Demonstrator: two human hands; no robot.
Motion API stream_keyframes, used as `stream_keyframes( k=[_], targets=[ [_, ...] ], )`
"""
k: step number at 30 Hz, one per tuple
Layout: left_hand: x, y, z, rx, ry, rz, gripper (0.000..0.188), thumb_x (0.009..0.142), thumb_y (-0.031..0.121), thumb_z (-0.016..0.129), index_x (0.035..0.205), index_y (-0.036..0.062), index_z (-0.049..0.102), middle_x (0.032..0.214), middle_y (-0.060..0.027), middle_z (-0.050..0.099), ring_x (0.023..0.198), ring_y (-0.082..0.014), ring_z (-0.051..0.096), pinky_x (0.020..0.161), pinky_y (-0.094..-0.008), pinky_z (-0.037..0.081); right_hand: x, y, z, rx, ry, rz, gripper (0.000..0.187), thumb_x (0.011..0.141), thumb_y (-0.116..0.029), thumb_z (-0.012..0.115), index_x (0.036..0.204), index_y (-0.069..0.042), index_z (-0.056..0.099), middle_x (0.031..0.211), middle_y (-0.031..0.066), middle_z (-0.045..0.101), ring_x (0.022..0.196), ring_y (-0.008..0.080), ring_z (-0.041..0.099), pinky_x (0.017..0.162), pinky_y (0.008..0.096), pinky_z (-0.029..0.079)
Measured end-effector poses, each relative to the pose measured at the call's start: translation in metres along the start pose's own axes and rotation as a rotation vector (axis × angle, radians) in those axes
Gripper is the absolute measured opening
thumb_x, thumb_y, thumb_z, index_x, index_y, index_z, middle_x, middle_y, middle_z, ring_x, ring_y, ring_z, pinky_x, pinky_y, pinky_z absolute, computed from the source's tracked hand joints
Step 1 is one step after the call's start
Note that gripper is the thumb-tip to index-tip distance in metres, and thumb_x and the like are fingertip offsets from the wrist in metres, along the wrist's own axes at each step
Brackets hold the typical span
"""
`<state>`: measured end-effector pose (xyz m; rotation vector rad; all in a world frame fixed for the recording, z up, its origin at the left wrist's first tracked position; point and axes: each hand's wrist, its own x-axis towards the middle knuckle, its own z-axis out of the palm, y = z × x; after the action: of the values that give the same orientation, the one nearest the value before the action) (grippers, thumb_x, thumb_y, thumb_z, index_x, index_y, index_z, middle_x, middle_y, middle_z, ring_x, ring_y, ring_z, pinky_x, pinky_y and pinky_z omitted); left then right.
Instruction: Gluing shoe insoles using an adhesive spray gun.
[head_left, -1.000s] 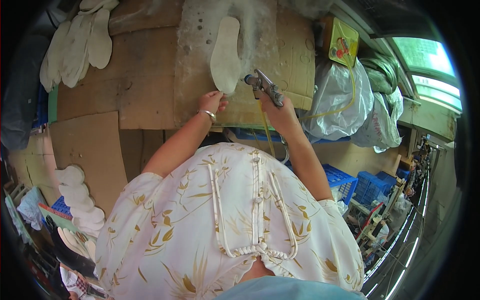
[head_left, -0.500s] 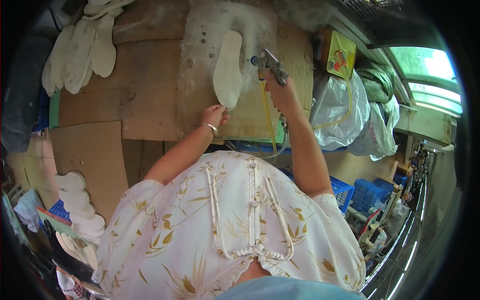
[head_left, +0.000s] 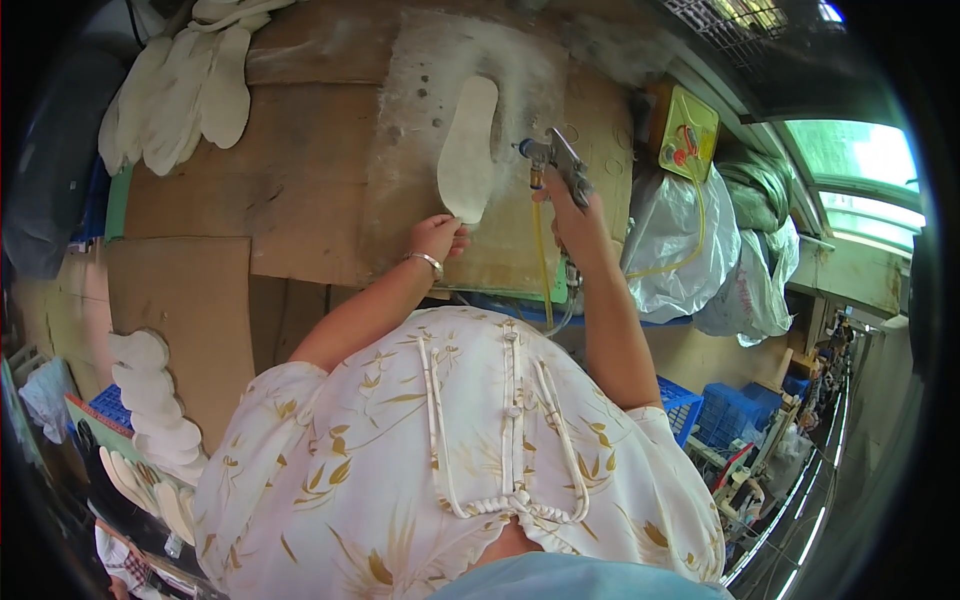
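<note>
A cream-white insole [head_left: 467,150] lies lengthwise over the cardboard, its toe end pointing away from me. My left hand [head_left: 438,236] pinches its near end between thumb and fingers. In my right hand [head_left: 580,218] is a metal spray gun [head_left: 555,158], held to the right of the insole with its nozzle turned left toward it. A yellowish hose [head_left: 542,255] runs down from the gun. The cardboard [head_left: 310,170] under the insole carries a whitish, powdery residue. Whether spray is leaving the nozzle I cannot make out.
Several insoles [head_left: 180,95] are heaped at the far left, and another stack [head_left: 155,395] sits lower left. A yellow container [head_left: 690,130] with a hose stands at the right above plastic bags [head_left: 680,235]. Blue crates [head_left: 738,412] are at the lower right.
The view has shifted slightly. My right hand has drawn the spray gun a little nearer and right of the insole. My left hand keeps its pinch on the insole.
</note>
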<state>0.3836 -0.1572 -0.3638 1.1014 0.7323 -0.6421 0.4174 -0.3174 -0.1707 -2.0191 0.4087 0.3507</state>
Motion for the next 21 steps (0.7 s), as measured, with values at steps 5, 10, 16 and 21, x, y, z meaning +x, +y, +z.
stream_keyframes(
  k=[5, 10, 16, 21],
  targets=[
    [-0.018, 0.048, 0.004, -0.166, -0.166, 0.426, 0.015, 0.079, 0.014, 0.059, 0.089, 0.0026, 0.060, 0.091, -0.0032, 0.062, 0.083, -0.0107, 0.058, 0.071, -0.0261, 0.047, -0.051, 0.016, -0.005, 0.263, -0.026, -0.077, 0.025, 0.087, -0.029, 0.050, 0.092, -0.005, 0.056, 0.071, 0.0002, 0.057, 0.037, 0.0019, 0.035, 0.033, 0.0188, 0.025],
    [-0.102, 0.118, -0.036, -0.624, -0.290, 0.663, 0.007, 0.081, 0.007, 0.053, 0.086, 0.0037, 0.058, 0.089, -0.0044, 0.060, 0.084, -0.0143, 0.056, 0.078, -0.0313, 0.047, -0.069, 0.037, -0.014, 0.179, -0.118, -0.105, 0.029, 0.088, -0.028, 0.047, 0.099, -0.003, 0.055, 0.079, 0.0051, 0.059, 0.039, 0.0030, 0.034, 0.035, 0.0188, 0.027],
    [-0.173, 0.136, -0.141, -0.905, -0.256, 1.023, 0.007, 0.079, 0.004, 0.051, 0.084, 0.0007, 0.055, 0.085, -0.0081, 0.059, 0.083, -0.0196, 0.056, 0.086, -0.0411, 0.045, -0.077, 0.030, 0.005, 0.076, -0.260, -0.097, 0.029, 0.088, -0.029, 0.046, 0.101, -0.003, 0.054, 0.080, 0.0045, 0.058, 0.039, 0.0035, 0.034, 0.035, 0.0191, 0.028],
    [-0.219, 0.161, -0.242, -0.961, 0.099, 1.236, 0.013, 0.079, 0.003, 0.047, 0.089, -0.0045, 0.049, 0.091, -0.0129, 0.056, 0.088, -0.0266, 0.056, 0.087, -0.0443, 0.045, -0.077, 0.025, 0.042, 0.089, -0.363, -0.049, 0.028, 0.089, -0.028, 0.046, 0.102, -0.004, 0.052, 0.080, 0.0037, 0.058, 0.038, 0.0033, 0.033, 0.034, 0.0186, 0.027]
  ],
)
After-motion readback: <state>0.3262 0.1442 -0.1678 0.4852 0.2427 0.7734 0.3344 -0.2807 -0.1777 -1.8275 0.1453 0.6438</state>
